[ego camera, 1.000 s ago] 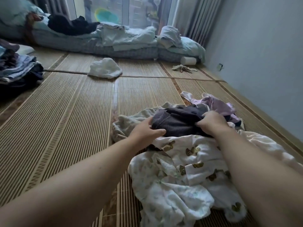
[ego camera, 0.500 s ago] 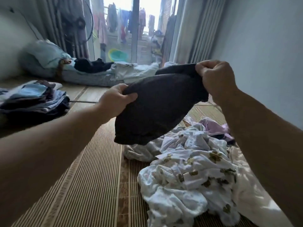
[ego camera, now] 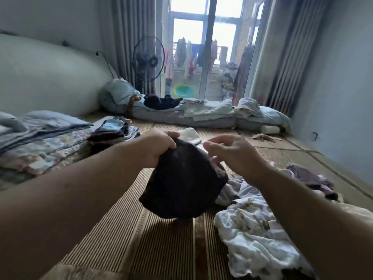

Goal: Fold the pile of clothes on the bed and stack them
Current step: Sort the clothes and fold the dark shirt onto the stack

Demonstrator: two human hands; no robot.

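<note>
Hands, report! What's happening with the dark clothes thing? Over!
Left hand grips dark garment, held above the mat. Right hand at its edge, grip unclear. Unfolded pile lies right, nothing blocking.

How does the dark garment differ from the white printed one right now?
The dark garment hangs lifted in the grip of the left hand; the white printed garment lies crumpled on the mat. The dark garment is plain, the white printed garment patterned. Neither is folded yet.

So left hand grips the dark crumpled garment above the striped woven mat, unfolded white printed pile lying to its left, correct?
No. In the head view the white printed pile lies right of the dark crumpled garment, not left. The left hand does grip it above the striped woven mat.
</note>
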